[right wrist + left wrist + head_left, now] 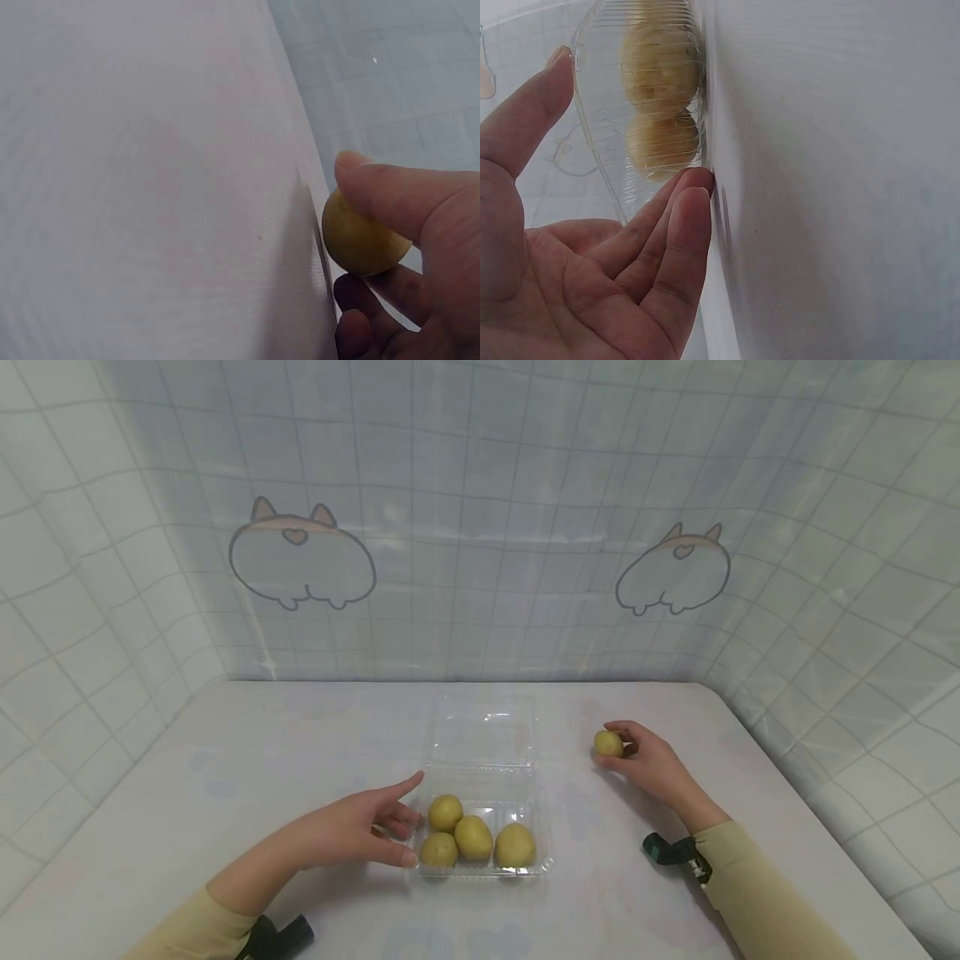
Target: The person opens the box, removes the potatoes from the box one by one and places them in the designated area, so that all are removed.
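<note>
Head view gave me a pale, smooth table (225,777) backed by a grid-printed cloth. Near the middle of its front edge sat a clear plastic clamshell box (483,752), thin and ribbed, its lid lying open toward the back edge. Four small potatoes (474,837), rounded and dull yellow, lay together in the tray half.

I saw my left hand (352,833) resting against the box's left side with its fingers (682,225) straight and loosely spread, the forefinger reaching along the box edge, the thumb by the front corner. It gripped nothing.

Toward the right edge of the table, well apart from the box, my right hand (651,762) was curled round a fifth potato (608,743). From the right wrist I saw the thumb across its top and fingers beneath, the potato (364,238) just at the table surface.
</note>
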A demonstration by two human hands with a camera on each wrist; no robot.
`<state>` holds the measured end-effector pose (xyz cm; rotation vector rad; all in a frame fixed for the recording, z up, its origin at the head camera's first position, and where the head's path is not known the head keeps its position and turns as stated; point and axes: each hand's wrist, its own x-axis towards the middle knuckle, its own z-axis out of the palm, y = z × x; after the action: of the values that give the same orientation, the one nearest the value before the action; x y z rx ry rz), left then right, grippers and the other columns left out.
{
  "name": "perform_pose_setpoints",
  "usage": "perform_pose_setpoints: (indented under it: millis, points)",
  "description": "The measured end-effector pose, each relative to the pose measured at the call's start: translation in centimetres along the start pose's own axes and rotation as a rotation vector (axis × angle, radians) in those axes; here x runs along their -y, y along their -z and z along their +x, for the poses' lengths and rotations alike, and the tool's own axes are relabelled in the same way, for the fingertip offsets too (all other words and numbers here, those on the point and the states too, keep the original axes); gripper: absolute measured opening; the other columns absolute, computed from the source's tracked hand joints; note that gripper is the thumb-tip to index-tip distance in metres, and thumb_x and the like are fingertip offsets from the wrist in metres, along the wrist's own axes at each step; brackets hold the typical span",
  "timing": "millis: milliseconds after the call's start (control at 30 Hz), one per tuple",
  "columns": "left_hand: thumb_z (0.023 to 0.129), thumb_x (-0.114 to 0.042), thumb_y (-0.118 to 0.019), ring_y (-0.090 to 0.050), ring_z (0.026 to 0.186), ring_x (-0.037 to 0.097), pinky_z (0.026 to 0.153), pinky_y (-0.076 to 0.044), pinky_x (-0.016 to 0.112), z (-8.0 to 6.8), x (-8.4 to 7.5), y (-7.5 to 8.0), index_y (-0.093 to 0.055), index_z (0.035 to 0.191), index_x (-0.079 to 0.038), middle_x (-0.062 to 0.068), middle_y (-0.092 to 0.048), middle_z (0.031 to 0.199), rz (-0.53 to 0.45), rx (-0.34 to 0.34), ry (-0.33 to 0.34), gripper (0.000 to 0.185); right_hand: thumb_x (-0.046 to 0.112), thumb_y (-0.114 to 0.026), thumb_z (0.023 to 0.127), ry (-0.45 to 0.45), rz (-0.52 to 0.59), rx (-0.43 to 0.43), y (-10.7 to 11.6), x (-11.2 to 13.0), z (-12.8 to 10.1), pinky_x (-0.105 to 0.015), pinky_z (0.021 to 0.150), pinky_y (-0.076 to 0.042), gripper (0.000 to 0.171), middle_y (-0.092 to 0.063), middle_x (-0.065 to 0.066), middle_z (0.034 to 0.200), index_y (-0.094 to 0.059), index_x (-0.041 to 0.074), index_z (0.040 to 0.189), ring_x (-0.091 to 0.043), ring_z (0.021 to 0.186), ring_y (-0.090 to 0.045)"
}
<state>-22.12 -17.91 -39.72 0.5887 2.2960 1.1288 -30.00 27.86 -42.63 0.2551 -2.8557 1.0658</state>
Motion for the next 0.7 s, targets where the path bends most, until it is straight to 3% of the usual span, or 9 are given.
perform_pose_setpoints:
  millis: [167, 700]
  points:
    - [0.082, -0.039, -0.082, -0.059, 0.112, 0.017, 0.096, -0.049, 0.043, -0.1, 0.0, -0.1, -0.017, 0.160, -0.016, 0.000, -0.061, 0.130, -0.002, 0.000, 0.004, 0.104, 0.029, -0.079, 0.086, -0.009, -0.005, 0.007, -0.1, -0.2, -0.1, -0.039, 0.080, -0.050, 0.059, -0.062, -0.013, 0.124, -0.056, 0.008, 0.136, -0.026, 0.100, -0.060]
    - [0.082, -0.038, -0.082, -0.059, 0.113, 0.018, 0.097, -0.048, 0.045, -0.1, -0.1, -0.2, -0.016, 0.160, -0.015, 0.002, -0.061, 0.130, -0.012, 0.014, -0.006, 0.104, 0.048, -0.072, 0.089, -0.022, -0.012, -0.040, -0.9, -1.2, -0.7, -0.038, 0.080, -0.047, 0.069, -0.061, -0.011, 0.125, -0.051, 0.012, 0.145, -0.024, 0.099, -0.057]
